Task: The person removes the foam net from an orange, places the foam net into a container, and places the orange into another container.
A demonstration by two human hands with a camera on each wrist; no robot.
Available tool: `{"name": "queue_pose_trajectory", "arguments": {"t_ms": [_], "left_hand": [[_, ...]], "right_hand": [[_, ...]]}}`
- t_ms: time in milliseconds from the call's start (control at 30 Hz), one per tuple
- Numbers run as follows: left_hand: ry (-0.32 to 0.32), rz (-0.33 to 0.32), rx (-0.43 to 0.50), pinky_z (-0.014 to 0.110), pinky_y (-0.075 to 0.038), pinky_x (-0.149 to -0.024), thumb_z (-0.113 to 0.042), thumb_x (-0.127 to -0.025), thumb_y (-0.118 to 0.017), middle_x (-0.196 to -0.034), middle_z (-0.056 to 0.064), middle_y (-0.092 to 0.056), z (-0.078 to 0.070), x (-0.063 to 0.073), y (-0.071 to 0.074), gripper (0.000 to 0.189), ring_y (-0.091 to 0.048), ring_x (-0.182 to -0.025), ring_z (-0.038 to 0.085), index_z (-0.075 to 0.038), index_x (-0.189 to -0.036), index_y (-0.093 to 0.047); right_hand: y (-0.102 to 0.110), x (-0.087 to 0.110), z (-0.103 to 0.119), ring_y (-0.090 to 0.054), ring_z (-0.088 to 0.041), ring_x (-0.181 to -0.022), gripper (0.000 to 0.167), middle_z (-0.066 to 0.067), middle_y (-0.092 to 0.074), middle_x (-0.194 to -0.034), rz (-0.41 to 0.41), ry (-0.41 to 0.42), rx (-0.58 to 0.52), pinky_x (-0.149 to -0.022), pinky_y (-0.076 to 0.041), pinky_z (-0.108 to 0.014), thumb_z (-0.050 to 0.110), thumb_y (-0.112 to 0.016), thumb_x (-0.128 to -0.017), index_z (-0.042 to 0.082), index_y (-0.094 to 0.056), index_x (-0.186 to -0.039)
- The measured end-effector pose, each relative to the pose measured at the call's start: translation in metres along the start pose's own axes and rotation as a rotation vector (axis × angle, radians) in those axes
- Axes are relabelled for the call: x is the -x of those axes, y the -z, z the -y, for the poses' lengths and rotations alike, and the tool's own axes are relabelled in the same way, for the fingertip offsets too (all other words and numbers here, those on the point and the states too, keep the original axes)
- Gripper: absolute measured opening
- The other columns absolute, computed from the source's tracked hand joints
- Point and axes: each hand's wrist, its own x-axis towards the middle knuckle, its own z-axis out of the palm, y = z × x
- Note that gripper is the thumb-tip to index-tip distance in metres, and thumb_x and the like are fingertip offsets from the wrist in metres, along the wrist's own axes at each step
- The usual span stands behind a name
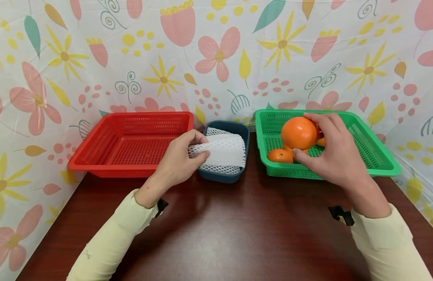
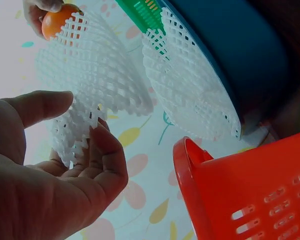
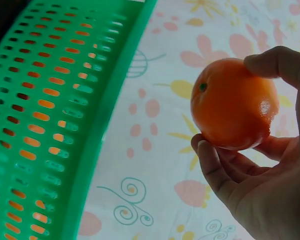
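Between thumb and fingers my left hand (image 1: 179, 158) pinches the end of a white foam net sleeve (image 1: 225, 150). That sleeve is above a dark blue bin (image 1: 225, 178), where more white foam netting (image 2: 185, 85) shows. My right hand (image 1: 337, 150) grips an orange (image 1: 298, 133) over the green basket (image 1: 272, 170), thumb on one side and fingers on the other. In the right wrist view the orange's green stem spot is visible, and the fruit is held higher than the basket's rim. Below it, another orange (image 1: 280, 155) lies in the basket; more fruit there is partly hidden by my hand.
A red basket (image 1: 112, 170) with slotted walls stands left of the blue bin, and the green one stands to its right. All three rest on a dark brown table (image 1: 216, 234). Behind them hangs a flower-patterned cloth (image 1: 220, 93).
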Motion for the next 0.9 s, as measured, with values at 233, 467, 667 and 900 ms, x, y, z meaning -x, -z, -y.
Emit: {"name": "queue_pose_trajectory", "arguments": {"t_ms": [233, 467, 667, 900], "left_hand": [[0.081, 0.019, 0.010, 0.041, -0.054, -0.100, -0.014, -0.092, -0.081, -0.117, 0.000, -0.068, 0.001, -0.006, -0.004, 0.029, -0.060, -0.113, 0.018, -0.015, -0.117, -0.065], [0.127, 0.048, -0.017, 0.041, -0.053, -0.100, -0.014, -0.093, -0.080, -0.118, 0.001, -0.067, -0.003, -0.010, -0.011, 0.029, -0.059, -0.112, 0.019, -0.016, -0.117, -0.065], [0.148, 0.070, -0.066, 0.041, -0.053, -0.102, -0.015, -0.094, -0.079, -0.121, 0.002, -0.066, -0.002, -0.014, -0.017, 0.029, -0.059, -0.113, 0.019, -0.016, -0.118, -0.064], [0.101, 0.092, -0.087, 0.041, -0.052, -0.102, -0.012, -0.095, -0.077, -0.122, 0.003, -0.068, -0.001, -0.015, -0.022, 0.028, -0.061, -0.113, 0.020, -0.016, -0.118, -0.063]], "right_hand": [[0.000, -0.014, -0.001, -0.055, -0.029, -0.105, 0.076, -0.018, -0.056, -0.128, 0.007, -0.032, -0.036, -0.084, -0.038, -0.015, 0.008, -0.088, -0.077, 0.008, -0.056, -0.145], [-0.008, -0.025, 0.000, -0.052, -0.026, -0.109, 0.067, -0.014, -0.058, -0.131, 0.041, -0.099, -0.072, -0.083, -0.040, -0.022, 0.012, -0.088, -0.081, 0.008, -0.057, -0.141], [-0.018, -0.034, 0.002, -0.052, -0.033, -0.114, 0.064, -0.014, -0.056, -0.136, 0.068, -0.174, -0.093, -0.088, -0.045, -0.038, 0.015, -0.082, -0.086, 0.006, -0.057, -0.144], [-0.023, -0.043, 0.005, -0.054, -0.038, -0.115, 0.066, -0.017, -0.053, -0.139, 0.099, -0.285, -0.104, -0.092, -0.048, -0.055, 0.023, -0.079, -0.090, 0.006, -0.054, -0.149]]}}
